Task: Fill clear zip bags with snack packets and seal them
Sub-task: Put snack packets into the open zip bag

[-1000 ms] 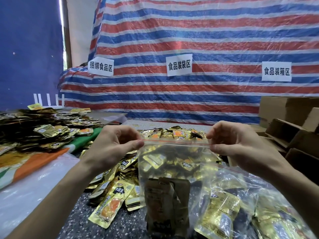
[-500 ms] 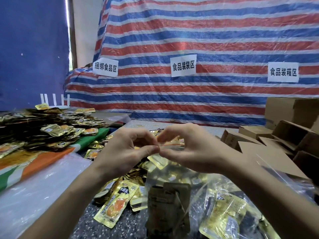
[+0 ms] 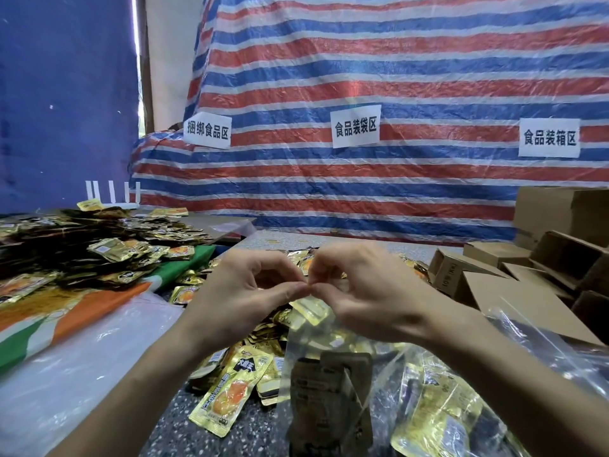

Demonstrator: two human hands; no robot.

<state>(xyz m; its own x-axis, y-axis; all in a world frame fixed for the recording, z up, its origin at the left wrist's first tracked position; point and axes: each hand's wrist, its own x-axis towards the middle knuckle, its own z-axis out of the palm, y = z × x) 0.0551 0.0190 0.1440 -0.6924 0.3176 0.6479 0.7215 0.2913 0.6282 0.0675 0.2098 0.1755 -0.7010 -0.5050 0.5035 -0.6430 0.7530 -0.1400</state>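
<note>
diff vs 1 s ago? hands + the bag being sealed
Both hands slid inward along the top edge of the clear zip bag: they pinched its two corners a second ago; now the left hand and right hand meet fingertip to fingertip at the middle. Neither let go. The brown packets inside and the loose gold packets on the table are unchanged.

Speckled grey surface point(image 3: 263, 437) carries a loose heap of gold snack pkts point(image 3: 230, 387) at centre, clear plastic sheet point(image 3: 66, 367) w/ orange-green cloth point(image 3: 49, 311) at left, cardboard boxes point(image 3: 494, 278) at right.
</note>
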